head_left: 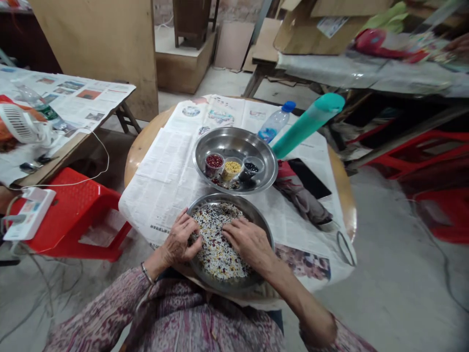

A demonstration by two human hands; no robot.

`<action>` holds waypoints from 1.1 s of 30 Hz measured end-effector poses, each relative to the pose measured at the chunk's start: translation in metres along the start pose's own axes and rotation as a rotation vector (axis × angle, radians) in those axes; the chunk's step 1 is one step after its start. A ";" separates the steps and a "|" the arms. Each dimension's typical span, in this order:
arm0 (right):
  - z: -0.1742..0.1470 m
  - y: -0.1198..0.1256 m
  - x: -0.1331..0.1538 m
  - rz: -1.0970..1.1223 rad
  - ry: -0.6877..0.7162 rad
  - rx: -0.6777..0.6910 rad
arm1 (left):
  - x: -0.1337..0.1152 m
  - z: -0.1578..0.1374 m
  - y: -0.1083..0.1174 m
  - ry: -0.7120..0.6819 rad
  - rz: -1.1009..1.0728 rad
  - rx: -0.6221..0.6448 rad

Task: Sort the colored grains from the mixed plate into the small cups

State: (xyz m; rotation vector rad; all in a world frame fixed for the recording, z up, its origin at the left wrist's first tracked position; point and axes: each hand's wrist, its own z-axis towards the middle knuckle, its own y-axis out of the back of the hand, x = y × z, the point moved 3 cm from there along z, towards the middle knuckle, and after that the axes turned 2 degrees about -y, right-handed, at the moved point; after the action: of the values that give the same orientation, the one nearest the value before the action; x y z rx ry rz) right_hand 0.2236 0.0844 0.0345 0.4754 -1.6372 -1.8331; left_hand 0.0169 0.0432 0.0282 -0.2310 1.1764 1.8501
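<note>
Left hand (182,238) and right hand (250,240), fingers half-curled, hold unclear, could spill mixed grains (216,256) by sweeping briskly.

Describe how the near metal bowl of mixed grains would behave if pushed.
The near metal bowl looks shiny and rigid, so it should hardly flex. Its broad, low shape probably resists tipping. The mixed grains look small and loose, so they may shift inside.

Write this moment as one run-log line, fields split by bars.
Left hand: at left rim of near basin | Right hand: touching mixed grains | Far basin: three cups of red, yellow, black pieces
</note>
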 end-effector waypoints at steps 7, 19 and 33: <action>0.047 0.047 -0.026 0.243 -0.201 -0.228 | 0.003 0.001 -0.002 -0.003 -0.018 0.050; 0.155 0.042 -0.086 -0.058 -0.430 0.049 | 0.002 -0.003 -0.004 -0.077 0.120 0.043; 0.134 0.056 -0.069 0.001 -0.354 -0.156 | 0.005 -0.004 -0.007 -0.072 0.158 0.094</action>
State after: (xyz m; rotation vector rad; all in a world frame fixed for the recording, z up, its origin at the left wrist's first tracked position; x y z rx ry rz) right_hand 0.2007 0.2292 0.1020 0.0838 -1.6955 -2.1155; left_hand 0.0183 0.0437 0.0186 -0.0179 1.2586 1.9167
